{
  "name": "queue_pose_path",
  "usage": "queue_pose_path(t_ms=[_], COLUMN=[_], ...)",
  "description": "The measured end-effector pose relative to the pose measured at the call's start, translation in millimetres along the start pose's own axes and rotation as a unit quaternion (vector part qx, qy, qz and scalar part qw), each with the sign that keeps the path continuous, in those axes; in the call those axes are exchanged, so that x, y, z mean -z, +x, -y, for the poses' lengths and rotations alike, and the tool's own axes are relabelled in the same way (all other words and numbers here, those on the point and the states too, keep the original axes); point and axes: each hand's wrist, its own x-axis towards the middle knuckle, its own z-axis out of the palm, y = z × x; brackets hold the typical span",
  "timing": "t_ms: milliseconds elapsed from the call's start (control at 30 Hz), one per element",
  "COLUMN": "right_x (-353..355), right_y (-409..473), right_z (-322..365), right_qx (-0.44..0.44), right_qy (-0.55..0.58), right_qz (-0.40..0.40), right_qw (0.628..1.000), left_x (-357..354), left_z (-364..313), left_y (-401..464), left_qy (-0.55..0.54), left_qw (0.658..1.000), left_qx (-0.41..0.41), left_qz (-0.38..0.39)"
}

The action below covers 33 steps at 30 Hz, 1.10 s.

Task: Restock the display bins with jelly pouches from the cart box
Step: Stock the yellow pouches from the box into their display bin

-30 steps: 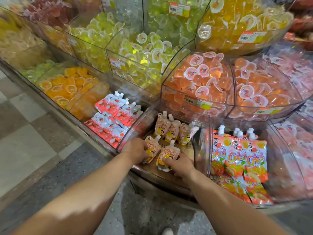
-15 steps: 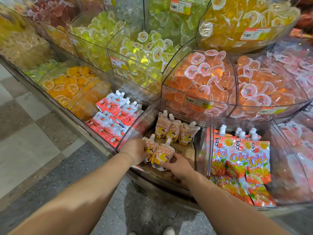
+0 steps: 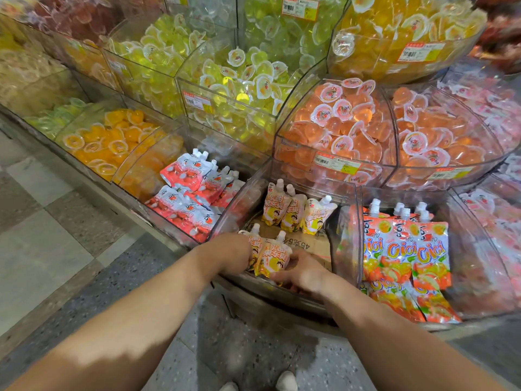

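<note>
Centre clear bin (image 3: 234, 210): 3 yellow pouches (image 3: 296, 214) upright at back. Front: L hand (image 3: 235, 253) grips left pouch (image 3: 252, 246); R hand (image 3: 303, 273) grips right pouch (image 3: 272, 259), pouches touching.

Jelly cups (image 3: 335, 122), perhaps shoe tips (image 3: 286, 380)

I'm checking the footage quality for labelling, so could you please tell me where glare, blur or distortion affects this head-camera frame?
Head view: wide-angle bending curves the bin edges toward the frame borders; the right hand is slightly motion-blurred; glare streaks the clear bin wall beside the yellow pouches; the pink packets at the far right look hazy behind plastic.
</note>
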Motion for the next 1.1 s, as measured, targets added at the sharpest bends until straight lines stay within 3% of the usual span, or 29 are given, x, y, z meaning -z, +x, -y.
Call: queue_pose_path(t_ms=[133,233,367,500,600,700,767,933,1100], right_x=[-5.8,-7.9,-9.2,-8.5,7.9,37.5,62.8,116.9,153.6], right_y=[-5.6,-12.1,-33.2,-60.9,-95.8,-137.1,-164.5,-260.2,-392.2], right_z=[14.8,25.4,29.2,21.8,15.6,-5.0,-36.5,-161.2,-316.0], right_qx=[-0.014,-0.013,-0.007,0.068,0.125,0.149,0.119,-0.003,-0.128], right_qy=[-0.034,-0.125,-0.097,0.029,0.043,0.043,0.011,-0.051,-0.012], right_qz=[0.017,-0.022,-0.062,-0.157,-0.308,-0.417,-0.456,-0.488,-0.521], right_qw=[0.999,0.992,0.993,0.985,0.942,0.896,0.882,0.872,0.844], left_x=[5.0,3.1,-2.2,2.9,14.2,20.9,19.0,-14.7,-94.7], left_z=[4.9,10.6,17.1,3.6,-33.2,-90.9,-144.0,-317.1,-516.9], left_y=[-6.9,-7.7,-4.9,-4.3,-5.8,-6.4,-7.7,-21.0,-65.2], left_qy=[0.013,0.027,-0.015,-0.081,-0.083,-0.097,-0.097,-0.014,0.041], left_qw=[0.999,0.999,0.997,0.988,0.976,0.961,0.950,0.917,0.886], left_qx=[-0.026,-0.039,-0.067,-0.076,-0.107,-0.152,-0.196,-0.329,-0.430], left_qz=[0.034,0.014,-0.038,-0.107,-0.173,-0.207,-0.221,-0.226,-0.170])
